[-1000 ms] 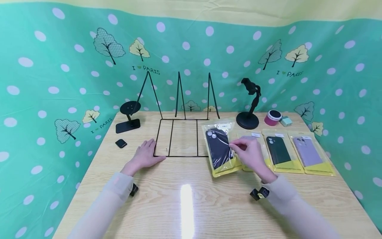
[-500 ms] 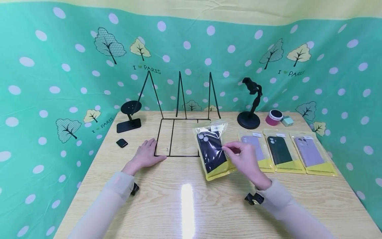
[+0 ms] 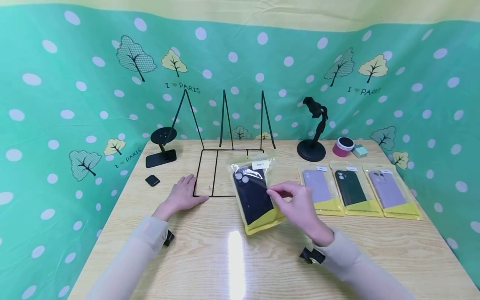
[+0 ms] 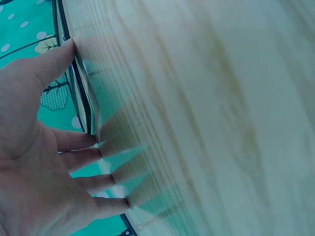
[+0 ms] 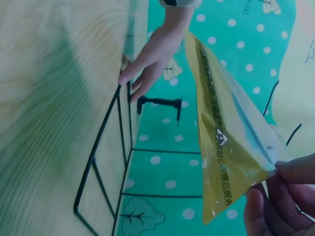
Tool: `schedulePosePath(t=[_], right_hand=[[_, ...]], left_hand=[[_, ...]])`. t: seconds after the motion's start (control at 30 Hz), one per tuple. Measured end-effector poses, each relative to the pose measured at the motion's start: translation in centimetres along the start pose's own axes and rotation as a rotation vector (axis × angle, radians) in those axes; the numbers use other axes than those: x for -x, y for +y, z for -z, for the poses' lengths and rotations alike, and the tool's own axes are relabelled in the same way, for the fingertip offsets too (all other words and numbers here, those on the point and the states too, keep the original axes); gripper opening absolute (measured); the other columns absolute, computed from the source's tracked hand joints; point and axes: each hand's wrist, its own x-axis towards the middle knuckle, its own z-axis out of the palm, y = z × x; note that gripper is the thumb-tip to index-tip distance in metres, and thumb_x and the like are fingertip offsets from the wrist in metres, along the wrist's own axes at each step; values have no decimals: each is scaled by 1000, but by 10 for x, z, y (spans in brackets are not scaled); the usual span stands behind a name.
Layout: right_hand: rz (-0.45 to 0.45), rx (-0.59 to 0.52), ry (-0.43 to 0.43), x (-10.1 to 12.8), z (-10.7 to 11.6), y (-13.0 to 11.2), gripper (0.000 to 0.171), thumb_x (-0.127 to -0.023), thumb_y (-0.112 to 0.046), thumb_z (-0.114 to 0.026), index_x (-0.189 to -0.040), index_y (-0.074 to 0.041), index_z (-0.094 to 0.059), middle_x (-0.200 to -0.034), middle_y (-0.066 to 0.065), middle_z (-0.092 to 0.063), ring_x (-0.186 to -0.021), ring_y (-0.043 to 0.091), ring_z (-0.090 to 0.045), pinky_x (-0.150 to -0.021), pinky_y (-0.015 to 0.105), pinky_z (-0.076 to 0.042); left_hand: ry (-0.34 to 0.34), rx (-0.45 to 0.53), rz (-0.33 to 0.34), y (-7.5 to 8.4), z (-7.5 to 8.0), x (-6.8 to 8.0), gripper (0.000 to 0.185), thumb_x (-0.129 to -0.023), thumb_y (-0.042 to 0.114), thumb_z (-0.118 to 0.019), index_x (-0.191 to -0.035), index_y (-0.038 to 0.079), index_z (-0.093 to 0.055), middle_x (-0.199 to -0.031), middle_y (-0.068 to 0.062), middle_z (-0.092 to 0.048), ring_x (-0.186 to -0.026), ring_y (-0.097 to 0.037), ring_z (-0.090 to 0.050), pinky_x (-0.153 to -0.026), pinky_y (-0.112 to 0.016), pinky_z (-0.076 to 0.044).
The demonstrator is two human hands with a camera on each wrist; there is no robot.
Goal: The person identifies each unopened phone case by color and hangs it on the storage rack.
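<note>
My right hand (image 3: 298, 208) pinches the right edge of a clear and yellow pouch with a dark phone case (image 3: 254, 193) inside, raised and tilted over the table near the rack's front right. In the right wrist view, the pouch (image 5: 221, 162) shows its yellow side with dark print, and thumb and fingertips grip its edge. My left hand (image 3: 182, 193) lies at the front left corner of a black wire rack (image 3: 213, 173), fingers spread. The left wrist view shows the fingertips of that hand (image 4: 54, 132) on the tabletop beside the black wire.
Three more pouches lie to the right: a lilac case (image 3: 316, 185), a dark green case (image 3: 350, 187) and another lilac case (image 3: 386, 189). Behind them stand a black stand (image 3: 311, 150), a pink jar (image 3: 343, 147) and a small teal box (image 3: 360, 151). Left are a black phone stand (image 3: 161, 157) and a black square (image 3: 152, 180).
My right hand has carried the pouch with the dark case leftward and slightly nearer, uncovering the lilac case's pouch behind it. The left hand has stayed at the rack's corner.
</note>
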Motion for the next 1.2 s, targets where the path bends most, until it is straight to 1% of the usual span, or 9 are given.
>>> schedulePosePath(t=[0.13, 0.3, 0.37, 0.43, 0.53, 0.63, 0.83, 1.0, 1.2], right_hand=[[58, -2, 10, 0, -3, -11, 13, -76, 1, -79, -84, -8, -77, -78, -4, -70, -65, 9, -64, -58, 22, -52], [119, -33, 15, -6, -3, -41, 13, -73, 8, -78, -82, -1, -75, -76, 4, -70, -64, 12, -65, -57, 27, -53], [133, -60, 9, -8, -4, -46, 12, -72, 9, -78, -82, 2, -74, -77, 7, -70, -64, 14, -65, -59, 27, -53], [133, -86, 0, -9, -8, -46, 10, -74, 7, -78, -82, 1, -75, -78, 7, -71, -66, 14, -65, -61, 25, -53], [130, -111, -12, -9, -16, -37, 6, -79, -2, -77, -84, -3, -76, -80, 1, -71, -68, 12, -65, -62, 22, -52], [133, -112, -17, -13, -22, -40, 4, -82, -9, -76, -86, -8, -77, -81, -5, -70, -69, 9, -64, -63, 23, -52], [169, -122, 2, -21, -30, -48, 4, -82, -6, -75, -86, -8, -76, -80, -4, -70, -69, 7, -64, -62, 23, -53], [162, -102, 18, -26, -35, -50, 5, -82, -7, -75, -87, -8, -76, -81, -3, -70, -68, 5, -64, -62, 22, -53], [134, -72, 42, -30, -39, -48, 5, -81, -8, -76, -86, -7, -76, -80, -2, -70, -66, 6, -63, -60, 23, -53]], left_hand=[[-1, -7, 0, 0, 0, -1, 91, -86, 51, -64, -142, -12, -30, -147, -30, -27, -133, -51, -22, -101, -65, -21], [-3, -12, -1, -1, 0, -2, 91, -86, 52, -64, -142, -12, -31, -146, -30, -27, -132, -51, -23, -101, -65, -21], [-3, -15, -3, -2, 0, -2, 92, -86, 53, -64, -142, -12, -31, -146, -30, -28, -132, -51, -24, -101, -65, -22], [0, -18, -6, -2, 0, -2, 93, -85, 53, -64, -142, -12, -31, -146, -30, -29, -131, -51, -25, -100, -66, -23], [5, -24, -7, -2, 0, -2, 93, -85, 54, -64, -142, -12, -32, -145, -30, -30, -131, -51, -26, -99, -66, -24], [10, -25, -8, -3, -1, -3, 94, -84, 56, -64, -141, -12, -33, -145, -30, -30, -131, -51, -26, -99, -66, -24], [9, -27, -10, -6, -3, -5, 94, -84, 55, -64, -142, -11, -32, -145, -30, -30, -131, -50, -26, -98, -66, -25], [4, -29, -10, -6, -3, -5, 92, -85, 53, -64, -142, -12, -32, -145, -30, -30, -131, -51, -26, -98, -67, -25], [5, -21, -11, -4, -3, -4, 93, -84, 55, -64, -140, -13, -34, -144, -31, -31, -130, -52, -26, -98, -67, -25]])
